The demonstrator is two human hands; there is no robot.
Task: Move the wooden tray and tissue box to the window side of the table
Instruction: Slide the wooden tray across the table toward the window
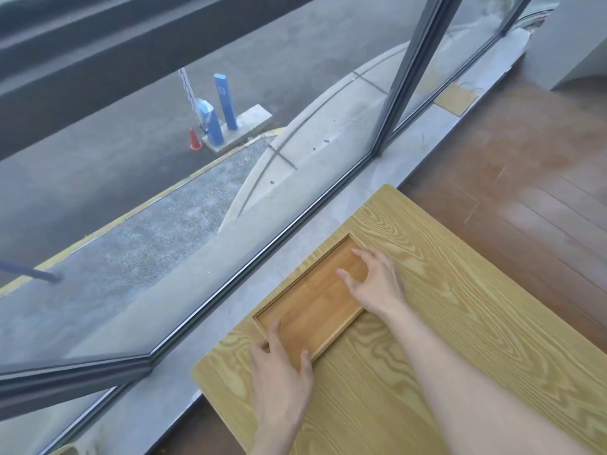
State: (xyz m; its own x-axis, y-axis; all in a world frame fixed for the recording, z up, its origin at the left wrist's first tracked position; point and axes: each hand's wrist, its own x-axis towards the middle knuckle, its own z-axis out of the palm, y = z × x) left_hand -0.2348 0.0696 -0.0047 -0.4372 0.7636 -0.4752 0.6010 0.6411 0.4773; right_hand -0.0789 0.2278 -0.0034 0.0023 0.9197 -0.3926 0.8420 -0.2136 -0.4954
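Note:
The wooden tray (312,303), shallow, brown and empty, lies flat on the light wood-grain table (460,323), close to the edge that faces the window. My left hand (279,369) is on the tray's near-left corner, index finger along the short rim and thumb on the long near rim. My right hand (374,284) holds the tray's right end, thumb inside the tray and fingers spread over the end rim. No tissue box is in view.
A grey stone sill (328,208) and a large floor-level window (197,192) with a dark frame post (404,77) run just beyond the table edge. Brown wooden floor (525,152) lies to the right of the table.

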